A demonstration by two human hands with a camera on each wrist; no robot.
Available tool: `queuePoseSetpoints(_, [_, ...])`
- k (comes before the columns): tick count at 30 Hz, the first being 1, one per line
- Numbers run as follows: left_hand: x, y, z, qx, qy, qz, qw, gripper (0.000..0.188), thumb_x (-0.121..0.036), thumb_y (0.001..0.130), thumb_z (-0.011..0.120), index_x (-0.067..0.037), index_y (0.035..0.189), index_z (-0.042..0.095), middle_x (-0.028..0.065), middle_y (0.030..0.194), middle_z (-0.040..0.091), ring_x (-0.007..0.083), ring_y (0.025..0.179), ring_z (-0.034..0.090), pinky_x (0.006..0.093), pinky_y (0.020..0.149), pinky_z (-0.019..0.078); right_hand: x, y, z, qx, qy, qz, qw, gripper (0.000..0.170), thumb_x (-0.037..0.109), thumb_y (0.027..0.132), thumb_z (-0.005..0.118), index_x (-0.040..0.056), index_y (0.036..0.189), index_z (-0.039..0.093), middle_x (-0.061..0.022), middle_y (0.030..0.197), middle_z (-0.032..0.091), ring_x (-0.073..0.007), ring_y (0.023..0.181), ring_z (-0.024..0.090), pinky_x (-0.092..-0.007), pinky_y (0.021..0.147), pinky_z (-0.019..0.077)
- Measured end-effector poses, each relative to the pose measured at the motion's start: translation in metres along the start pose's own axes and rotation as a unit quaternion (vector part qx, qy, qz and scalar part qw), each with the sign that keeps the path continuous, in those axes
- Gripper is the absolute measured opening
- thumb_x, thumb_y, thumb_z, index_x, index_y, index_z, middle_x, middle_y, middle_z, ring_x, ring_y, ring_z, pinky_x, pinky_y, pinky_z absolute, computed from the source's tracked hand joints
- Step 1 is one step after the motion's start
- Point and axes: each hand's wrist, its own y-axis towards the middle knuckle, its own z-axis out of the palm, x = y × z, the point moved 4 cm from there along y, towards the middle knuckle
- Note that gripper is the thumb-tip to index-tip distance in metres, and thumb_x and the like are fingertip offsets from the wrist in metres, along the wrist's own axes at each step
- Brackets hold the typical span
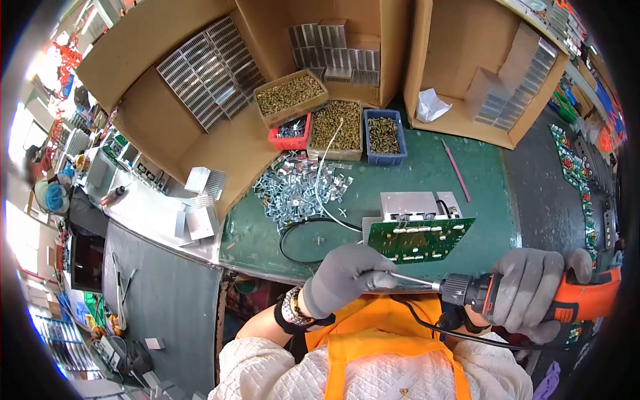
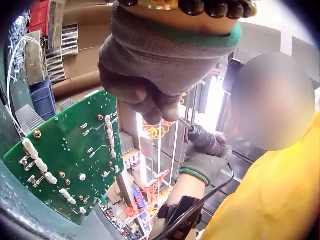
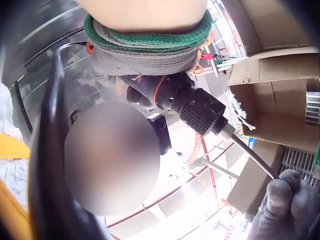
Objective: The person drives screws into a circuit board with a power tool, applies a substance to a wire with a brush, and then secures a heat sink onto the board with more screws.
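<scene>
My gloved right hand [image 1: 527,287] grips an orange and black power screwdriver [image 1: 590,297], held sideways at the table's front edge. Its long metal bit [image 1: 417,280] points left, toward my gloved left hand [image 1: 343,277]. Thumb and fingers of that left hand pinch the bit's end, and its very tip is hidden by them. In the right wrist view the chuck [image 3: 202,111] and bit run to the left fingertips [image 3: 282,192]. Just beyond the hands, a green circuit board [image 1: 423,240] stands tilted on the table, with a metal heat sink [image 1: 407,203] behind it.
Loose metal clips [image 1: 293,190] lie piled on the green table. Behind them stand bins of brass-coloured screws [image 1: 339,127] and a blue bin [image 1: 385,158]. Cardboard boxes [image 1: 220,153] hold heat sinks. A pink stick [image 1: 456,170] lies at right. The tool's black cable [image 1: 460,332] crosses the apron.
</scene>
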Motion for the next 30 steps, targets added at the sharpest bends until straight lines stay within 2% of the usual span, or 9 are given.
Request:
queuePoseSetpoints(5, [-0.016, -0.018, 0.010, -0.027, 0.261, 0.137, 0.955, 0.027, -0.025, 0.076, 0.081, -0.004, 0.090, 0.070, 0.0068, 0.076, 0.064, 0.0237, 0.067, 0.060, 0.0335, 0.061, 0.0451, -0.014, -0.005, -0.005, -0.112, 0.024, 0.059, 0.992, 0.052, 0.012, 0.090, 0.064, -0.0014, 0.131, 0.035, -0.0059, 0.062, 0.053, -0.0123, 0.039, 0.048, -0.0284, 0.037, 0.0444])
queuePoseSetpoints(8, [0.004, -0.020, 0.006, 0.070, -0.030, -0.090, 0.993, 0.043, -0.026, 0.073, 0.083, -0.003, 0.105, 0.067, 0.0081, 0.090, 0.068, 0.0237, 0.081, 0.065, 0.0345, 0.070, 0.0495, -0.022, -0.014, -0.016, -0.198, 0.058, 0.048, 0.977, 0.059, 0.013, 0.091, 0.064, -0.0038, 0.138, 0.031, -0.0023, 0.068, 0.047, -0.0085, 0.042, 0.044, -0.0255, 0.038, 0.0393])
queuePoseSetpoints(11, [0.001, 0.017, -0.047, 0.023, -0.009, 0.029, 0.999, 0.066, -0.022, 0.071, 0.085, -0.003, 0.127, 0.055, 0.0136, 0.119, 0.063, 0.0241, 0.108, 0.063, 0.0333, 0.094, 0.0491, -0.016, -0.021, -0.030, -0.266, 0.078, 0.005, 0.961, 0.060, 0.013, 0.090, 0.064, -0.0035, 0.138, 0.032, -0.0012, 0.075, 0.046, -0.0075, 0.051, 0.046, -0.0234, 0.046, 0.0406])
queuePoseSetpoints(12, [-0.016, 0.037, -0.078, -0.026, 0.188, -0.030, 0.981, 0.063, -0.018, 0.075, 0.082, -0.003, 0.129, 0.053, 0.0145, 0.120, 0.064, 0.0255, 0.109, 0.063, 0.0329, 0.094, 0.0485, -0.012, -0.024, -0.033, -0.268, 0.078, 0.009, 0.960, 0.060, 0.013, 0.090, 0.064, -0.0035, 0.138, 0.032, -0.0012, 0.075, 0.046, -0.0075, 0.051, 0.046, -0.0234, 0.046, 0.0406])
queuePoseSetpoints(13, [0.050, 0.054, -0.114, -0.145, 0.284, 0.164, 0.933, 0.052, -0.012, 0.079, 0.076, -0.004, 0.127, 0.056, 0.0147, 0.116, 0.066, 0.0250, 0.107, 0.064, 0.0352, 0.090, 0.0499, -0.004, -0.026, -0.039, -0.269, 0.046, -0.011, 0.962, 0.061, 0.013, 0.090, 0.065, -0.0030, 0.138, 0.032, -0.0006, 0.077, 0.045, -0.0071, 0.054, 0.046, -0.0226, 0.049, 0.0406])
queuePoseSetpoints(14, [0.051, 0.080, -0.143, -0.150, 0.369, -0.001, 0.917, 0.035, -0.009, 0.084, 0.069, -0.006, 0.119, 0.062, 0.0161, 0.109, 0.067, 0.0271, 0.101, 0.066, 0.0371, 0.085, 0.0510, 0.003, -0.027, -0.043, -0.269, 0.015, -0.032, 0.962, 0.061, 0.013, 0.089, 0.065, -0.0025, 0.138, 0.032, 0.0001, 0.079, 0.045, -0.0068, 0.057, 0.046, -0.0218, 0.053, 0.0406])
queuePoseSetpoints(17, [0.147, 0.138, -0.210, -0.019, 0.499, -0.168, 0.850, 0.020, -0.016, 0.088, 0.061, -0.007, 0.104, 0.070, 0.0144, 0.103, 0.069, 0.0341, 0.094, 0.065, 0.0401, 0.083, 0.0510, 0.009, -0.029, -0.039, -0.256, 0.000, -0.030, 0.966, 0.062, 0.012, 0.088, 0.067, -0.0015, 0.138, 0.033, 0.0003, 0.078, 0.045, -0.0060, 0.056, 0.047, -0.0219, 0.053, 0.0411])
queuePoseSetpoints(23, [0.179, 0.181, -0.183, 0.153, 0.582, -0.204, 0.772, 0.026, -0.019, 0.091, 0.055, -0.006, 0.106, 0.072, 0.0173, 0.107, 0.069, 0.0324, 0.102, 0.066, 0.0416, 0.088, 0.0527, 0.012, -0.033, -0.038, -0.253, -0.034, -0.009, 0.967, 0.066, 0.012, 0.085, 0.070, -0.0029, 0.137, 0.033, 0.0003, 0.074, 0.046, -0.0056, 0.052, 0.046, -0.0217, 0.050, 0.0413])
queuePoseSetpoints(30, [0.204, 0.177, -0.173, 0.165, 0.581, -0.221, 0.766, 0.026, -0.013, 0.089, 0.054, -0.003, 0.105, 0.072, 0.0182, 0.112, 0.068, 0.0342, 0.102, 0.066, 0.0431, 0.086, 0.0540, 0.013, -0.037, -0.048, -0.233, -0.029, 0.016, 0.972, 0.068, 0.012, 0.085, 0.071, -0.0029, 0.138, 0.032, -0.0009, 0.072, 0.048, -0.0062, 0.051, 0.049, -0.0223, 0.046, 0.0409])
